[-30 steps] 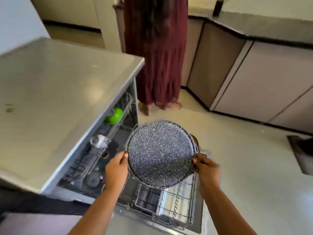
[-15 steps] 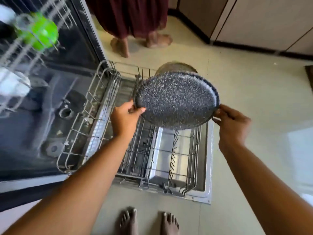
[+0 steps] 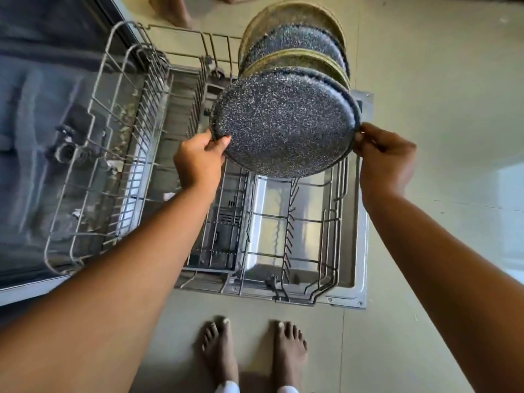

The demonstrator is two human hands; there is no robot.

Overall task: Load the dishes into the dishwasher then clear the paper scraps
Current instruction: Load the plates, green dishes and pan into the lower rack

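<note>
Your left hand (image 3: 198, 161) and right hand (image 3: 384, 158) pinch opposite rims of the round dark speckled plate (image 3: 283, 123), tilted above the far right corner of the grey wire rack (image 3: 340, 188), just before three standing plates (image 3: 295, 42).

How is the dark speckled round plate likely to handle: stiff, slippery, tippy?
Probably stiff: the dark speckled round plate shows no sag, held only at opposite rim edges by the left hand and right hand. Likely tippy on edge unless tines of the grey wire rack support it.
</note>
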